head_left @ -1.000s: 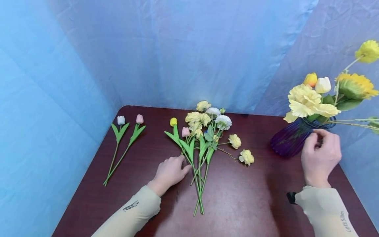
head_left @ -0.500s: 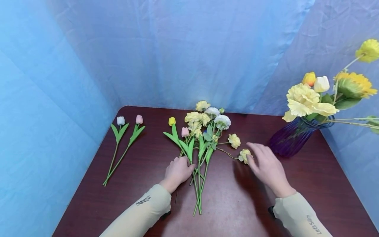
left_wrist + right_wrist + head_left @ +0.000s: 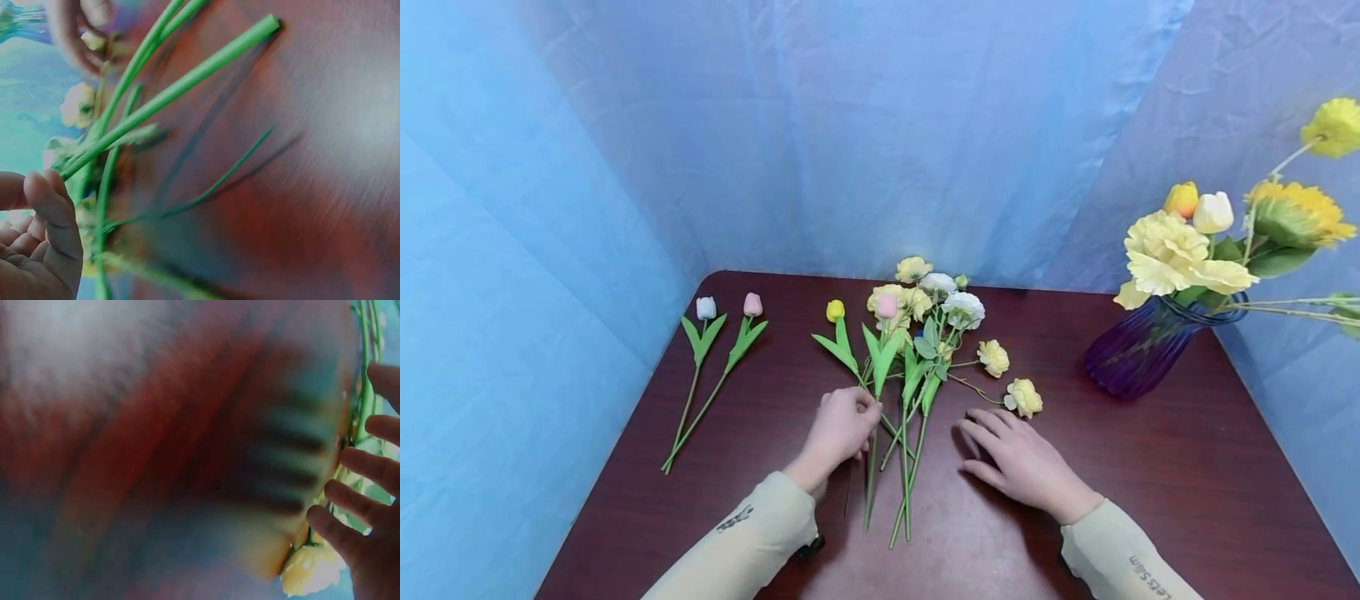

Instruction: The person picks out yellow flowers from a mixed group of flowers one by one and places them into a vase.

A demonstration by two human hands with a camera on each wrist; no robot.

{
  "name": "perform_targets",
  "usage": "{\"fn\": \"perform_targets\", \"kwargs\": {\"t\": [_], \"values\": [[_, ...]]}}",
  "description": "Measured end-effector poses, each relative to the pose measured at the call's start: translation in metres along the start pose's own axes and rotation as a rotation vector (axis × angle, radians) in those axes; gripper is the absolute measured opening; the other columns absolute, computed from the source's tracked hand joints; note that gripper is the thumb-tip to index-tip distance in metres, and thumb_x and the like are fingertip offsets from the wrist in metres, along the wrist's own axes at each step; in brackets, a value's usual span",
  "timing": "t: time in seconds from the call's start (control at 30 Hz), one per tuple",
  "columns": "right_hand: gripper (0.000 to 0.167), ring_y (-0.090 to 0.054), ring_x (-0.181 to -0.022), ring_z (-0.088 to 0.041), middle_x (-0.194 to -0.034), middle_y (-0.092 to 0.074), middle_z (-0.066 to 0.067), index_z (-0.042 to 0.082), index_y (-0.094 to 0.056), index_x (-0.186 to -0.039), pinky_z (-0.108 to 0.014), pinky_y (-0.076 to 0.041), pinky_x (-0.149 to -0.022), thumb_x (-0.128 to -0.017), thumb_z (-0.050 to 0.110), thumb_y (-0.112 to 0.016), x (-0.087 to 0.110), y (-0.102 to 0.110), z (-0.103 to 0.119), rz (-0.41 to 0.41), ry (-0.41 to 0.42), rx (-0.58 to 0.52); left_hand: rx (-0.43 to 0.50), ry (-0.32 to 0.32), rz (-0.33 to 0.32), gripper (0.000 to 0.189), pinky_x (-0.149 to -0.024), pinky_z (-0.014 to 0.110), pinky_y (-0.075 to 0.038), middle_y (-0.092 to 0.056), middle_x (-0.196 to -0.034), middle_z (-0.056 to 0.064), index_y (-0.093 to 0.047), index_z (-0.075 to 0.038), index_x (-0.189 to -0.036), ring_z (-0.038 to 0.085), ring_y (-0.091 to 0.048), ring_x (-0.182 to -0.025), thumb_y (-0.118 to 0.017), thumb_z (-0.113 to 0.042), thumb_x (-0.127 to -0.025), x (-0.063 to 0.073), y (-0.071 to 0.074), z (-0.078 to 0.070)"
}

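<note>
My left hand (image 3: 842,429) pinches the green stem of a pink tulip (image 3: 887,306) between thumb and fingers, lifted slightly above the pile. In the left wrist view the pinched stem (image 3: 175,94) slants out from the thumb and fingertip over the table. My right hand (image 3: 1026,462) hovers to the right of the stems with fingers spread, holding nothing; the right wrist view shows its fingers (image 3: 356,503) apart. Around the hands lie a yellow tulip (image 3: 835,311), more green tulip stems (image 3: 906,492), white flowers (image 3: 963,310) and a pale yellow flower (image 3: 1023,397).
A purple glass vase (image 3: 1131,354) stands at the right of the dark wooden table (image 3: 1120,500), holding yellow flowers, a sunflower (image 3: 1300,215) and tulips. A white tulip (image 3: 705,308) and another pink tulip (image 3: 752,305) lie at the left. Blue cloth (image 3: 880,142) hangs behind.
My right hand has come away from the vase, leftward to beside the stems. My left hand has taken hold of the pink tulip and raised it a little off the pile.
</note>
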State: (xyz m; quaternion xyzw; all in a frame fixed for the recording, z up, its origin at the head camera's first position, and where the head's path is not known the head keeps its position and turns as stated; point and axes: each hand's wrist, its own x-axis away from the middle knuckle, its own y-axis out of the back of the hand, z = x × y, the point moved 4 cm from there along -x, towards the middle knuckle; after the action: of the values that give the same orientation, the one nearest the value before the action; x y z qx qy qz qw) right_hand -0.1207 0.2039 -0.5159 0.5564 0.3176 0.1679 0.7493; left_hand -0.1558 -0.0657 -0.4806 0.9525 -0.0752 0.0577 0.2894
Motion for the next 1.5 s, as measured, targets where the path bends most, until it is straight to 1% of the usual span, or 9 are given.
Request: {"fn": "perform_targets", "kwargs": {"t": [0.07,0.3,0.43,0.57,0.7,0.87,1.13,1.3,1.5], "values": [[0.064,-0.057,-0.127,-0.042,-0.140,-0.060,-0.016,0.011,-0.064,-0.139,-0.060,-0.048,-0.101,-0.087,0.045,-0.080,0.001,-0.003,0.004,0.036,0.006,0.019,-0.037,-0.012,-0.027,0.019,-0.041,0.034,-0.053,-0.064,-0.059,0.003,-0.073,-0.004,-0.091,0.019,-0.061,-0.042,-0.063,-0.017,-0.100,0.000,0.014,-0.005],[0.069,-0.055,-0.128,-0.044,-0.142,-0.058,-0.017,0.014,-0.063,-0.141,-0.061,-0.047,-0.101,-0.085,0.051,-0.080,0.003,-0.006,0.010,0.072,0.035,0.098,-0.369,-0.095,-0.185,0.015,-0.070,0.040,-0.052,-0.071,-0.077,0.000,-0.077,-0.011,-0.093,0.019,-0.062,-0.065,-0.067,-0.022,-0.096,-0.006,0.074,-0.012],[0.069,-0.056,-0.126,-0.042,-0.140,-0.059,-0.016,0.013,-0.063,-0.140,-0.059,-0.048,-0.100,-0.086,0.050,-0.080,-0.001,-0.006,0.011,0.056,0.049,0.096,-0.437,-0.068,-0.195,0.018,-0.060,0.039,-0.049,-0.068,-0.076,0.003,-0.075,-0.009,-0.095,0.021,-0.059,-0.059,-0.066,-0.023,-0.099,-0.011,0.101,0.000],[0.066,-0.058,-0.125,-0.039,-0.138,-0.061,-0.015,0.011,-0.062,-0.141,-0.056,-0.049,-0.100,-0.088,0.047,-0.079,-0.008,-0.005,0.012,0.037,0.071,0.082,-0.470,-0.023,-0.201,0.020,-0.050,0.034,-0.042,-0.060,-0.066,0.003,-0.070,-0.009,-0.086,0.019,-0.052,-0.052,-0.064,-0.022,-0.100,-0.015,0.119,0.019],[0.063,-0.059,-0.124,-0.038,-0.136,-0.062,-0.014,0.010,-0.062,-0.140,-0.055,-0.049,-0.099,-0.089,0.042,-0.079,-0.017,0.000,0.015,0.013,0.098,0.072,-0.514,0.024,-0.189,0.029,-0.047,0.034,-0.037,-0.051,-0.059,0.002,-0.061,-0.011,-0.074,0.021,-0.049,-0.050,-0.062,-0.021,-0.101,-0.018,0.128,0.039],[0.061,-0.058,-0.125,-0.036,-0.137,-0.062,-0.013,0.009,-0.061,-0.141,-0.054,-0.050,-0.098,-0.091,0.039,-0.078,-0.034,0.005,0.022,0.012,0.102,0.066,-0.556,0.086,-0.160,0.035,-0.046,0.035,-0.037,-0.048,-0.058,0.003,-0.053,-0.012,-0.069,0.023,-0.050,-0.051,-0.060,-0.020,-0.102,-0.019,0.134,0.059],[0.055,-0.062,-0.117,-0.032,-0.127,-0.065,-0.009,0.009,-0.062,-0.140,-0.049,-0.052,-0.096,-0.094,0.036,-0.075,-0.068,0.009,0.034,0.014,0.089,0.075,-0.649,0.158,-0.122,0.026,-0.058,0.052,-0.052,-0.065,-0.077,0.016,-0.067,-0.006,-0.082,0.035,-0.065,-0.068,-0.059,-0.020,-0.102,-0.020,0.139,0.081],[0.048,-0.065,-0.105,-0.029,-0.119,-0.067,-0.007,0.009,-0.064,-0.136,-0.047,-0.053,-0.092,-0.096,0.032,-0.073,-0.087,0.005,0.042,0.017,0.084,0.076,-0.708,0.163,-0.119,0.022,-0.064,0.060,-0.055,-0.069,-0.089,0.025,-0.071,-0.001,-0.091,0.043,-0.068,-0.076,-0.061,-0.017,-0.101,-0.019,0.140,0.090],[0.039,-0.065,-0.098,-0.026,-0.109,-0.066,-0.006,0.008,-0.067,-0.129,-0.044,-0.054,-0.087,-0.097,0.028,-0.073,-0.103,-0.002,0.050,0.030,0.072,0.051,-0.735,0.112,-0.153,0.015,-0.058,0.060,-0.053,-0.069,-0.086,0.023,-0.066,-0.001,-0.096,0.043,-0.067,-0.070,-0.056,-0.012,-0.101,-0.015,0.135,0.091]]}}
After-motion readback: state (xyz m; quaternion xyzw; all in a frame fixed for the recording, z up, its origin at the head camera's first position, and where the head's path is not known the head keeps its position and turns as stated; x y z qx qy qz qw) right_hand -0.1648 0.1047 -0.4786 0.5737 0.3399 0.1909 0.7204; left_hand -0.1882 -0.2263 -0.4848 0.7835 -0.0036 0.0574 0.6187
